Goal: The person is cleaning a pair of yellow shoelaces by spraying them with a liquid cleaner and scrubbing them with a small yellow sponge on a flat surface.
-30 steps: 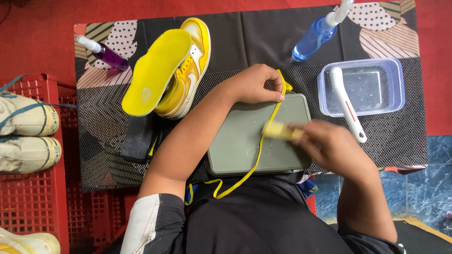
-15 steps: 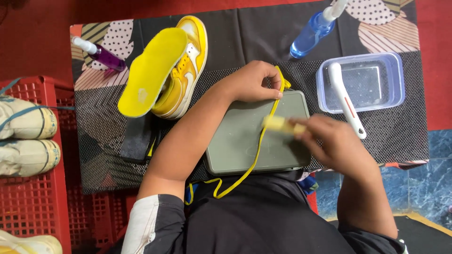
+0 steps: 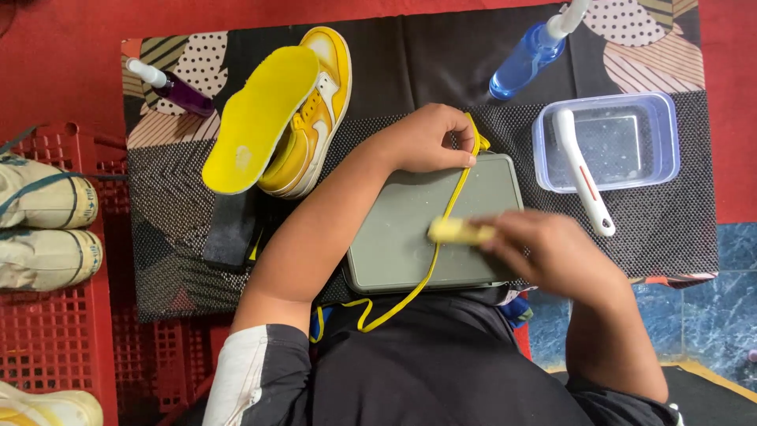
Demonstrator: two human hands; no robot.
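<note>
Yellow shoelace [image 3: 441,229] runs down the middle of the frame, across a grey-green board [image 3: 394,244], from upper centre to the lower centre where it loops off the board edge onto the dark clothing. Left hand [image 3: 430,140] at upper centre, fingers closed, pinning the lace's top end at the board's top edge. Right hand [image 3: 552,252] centre-right, fingers clamped on a small pale yellow brush [image 3: 456,231], blurred, touching the lace mid-board.

Containers: clear plastic tub [image 3: 666,142] upper right, holds cloudy water, white long-handled brush [image 3: 582,170] lying across it, handle sticking out over the lower rim. Blue spray bottle [image 3: 528,59] top right of centre, lying tilted. Purple spray bottle [image 3: 173,88] upper left, also on its side. Red plastic crate [image 3: 47,339] left edge, holds pale worn shoes [image 3: 43,225].

Yellow sneaker [image 3: 311,118] upper left of centre, on its side, yellow insole [image 3: 256,118] leaning on it. All on a dark patterned mat [image 3: 678,229].
</note>
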